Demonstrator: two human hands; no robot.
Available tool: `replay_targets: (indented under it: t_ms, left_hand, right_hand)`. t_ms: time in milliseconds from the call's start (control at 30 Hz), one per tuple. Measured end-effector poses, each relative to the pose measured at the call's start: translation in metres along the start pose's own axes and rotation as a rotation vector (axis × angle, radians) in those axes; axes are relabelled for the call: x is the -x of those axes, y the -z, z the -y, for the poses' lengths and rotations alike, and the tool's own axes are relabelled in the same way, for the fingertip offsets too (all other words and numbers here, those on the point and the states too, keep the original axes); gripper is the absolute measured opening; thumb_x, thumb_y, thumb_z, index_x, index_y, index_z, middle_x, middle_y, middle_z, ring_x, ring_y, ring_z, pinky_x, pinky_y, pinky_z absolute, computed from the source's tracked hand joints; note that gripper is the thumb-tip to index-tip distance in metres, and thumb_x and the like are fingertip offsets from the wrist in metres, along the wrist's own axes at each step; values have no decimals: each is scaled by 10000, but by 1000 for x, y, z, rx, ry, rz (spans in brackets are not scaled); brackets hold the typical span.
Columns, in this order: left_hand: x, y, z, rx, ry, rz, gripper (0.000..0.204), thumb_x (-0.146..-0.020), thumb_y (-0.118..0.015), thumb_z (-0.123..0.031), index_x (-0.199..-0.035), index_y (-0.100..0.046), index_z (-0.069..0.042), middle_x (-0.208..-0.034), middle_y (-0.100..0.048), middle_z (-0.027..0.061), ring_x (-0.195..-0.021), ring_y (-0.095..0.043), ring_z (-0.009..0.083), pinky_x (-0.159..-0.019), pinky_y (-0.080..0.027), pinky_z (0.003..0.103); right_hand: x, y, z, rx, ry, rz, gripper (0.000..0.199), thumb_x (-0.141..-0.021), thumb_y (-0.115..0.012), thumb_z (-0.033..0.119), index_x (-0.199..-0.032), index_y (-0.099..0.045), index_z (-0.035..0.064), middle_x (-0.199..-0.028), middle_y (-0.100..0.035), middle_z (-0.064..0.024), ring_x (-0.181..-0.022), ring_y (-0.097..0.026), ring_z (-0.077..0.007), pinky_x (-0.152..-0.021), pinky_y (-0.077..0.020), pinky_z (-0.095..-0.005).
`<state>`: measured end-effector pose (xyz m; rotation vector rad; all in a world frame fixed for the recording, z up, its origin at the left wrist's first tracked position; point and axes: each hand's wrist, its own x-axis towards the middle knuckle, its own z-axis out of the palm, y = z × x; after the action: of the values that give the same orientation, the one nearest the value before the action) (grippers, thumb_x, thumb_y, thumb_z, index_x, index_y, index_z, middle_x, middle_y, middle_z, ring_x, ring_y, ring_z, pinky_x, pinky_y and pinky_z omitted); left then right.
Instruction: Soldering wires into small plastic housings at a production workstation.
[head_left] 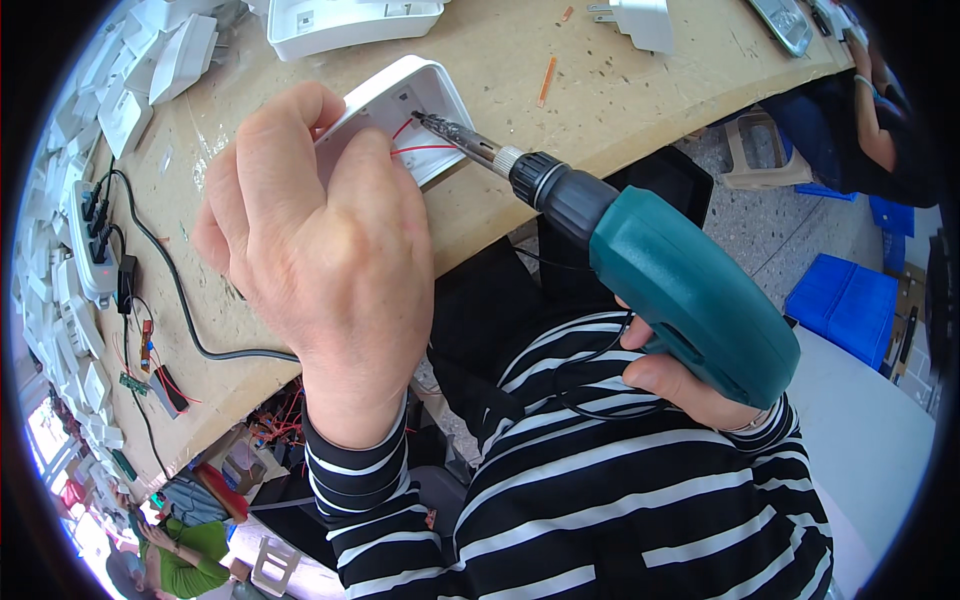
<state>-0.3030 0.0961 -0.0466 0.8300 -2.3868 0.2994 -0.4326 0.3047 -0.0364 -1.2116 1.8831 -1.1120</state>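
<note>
My left hand grips a small white plastic housing on the near part of the table, its open side toward me. Two thin red wires show inside, close to my fingers. My right hand is closed round the handle of a teal, pistol-shaped soldering gun. Its dark, worn tip reaches into the housing and is at or very near the end of one red wire. Whether the tip touches it, I cannot tell. My left fingertips are partly hidden behind the hand and the housing wall.
White housings are heaped along the left; another white case lies at the far edge. A power strip with a black cable sits left. A white plug adapter lies far right. Other people are at both sides.
</note>
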Motion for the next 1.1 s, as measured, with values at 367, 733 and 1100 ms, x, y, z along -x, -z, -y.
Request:
replay_targets:
  t_ms: [367, 733, 1100]
  left_hand:
    - [0, 1, 0, 17, 3, 2, 112, -660, -678, -60, -769, -701, -54, -959, -610, 52, -896, -572, 228, -818, -409, 341]
    - [0, 0, -1, 12, 2, 0, 105, -667, -680, -66, -769, -702, -54, -964, -608, 53, -906, -571, 235, -825, -408, 348]
    - [1, 0, 1, 22, 2, 0, 98, -668, -687, -73, -763, -701, -54, -969, -606, 52, -904, -568, 236, -823, -406, 344]
  right_hand:
    - [3, 3, -2, 37, 35, 17, 680, -736, -825, 222, -1268, -514, -66, -1142, -640, -161, -936, -684, -244, -779, -560, -293]
    - [1, 4, -6, 125, 149, 1, 677, -725, -833, 250, -1247, -537, -64, -1127, -650, -151, -929, -684, -237, -766, -558, -282]
    - [10, 16, -4, 211, 140, 50, 716, -697, -845, 318, -1267, -551, -2, -1091, -674, -121, -918, -689, -214, -775, -556, -279]
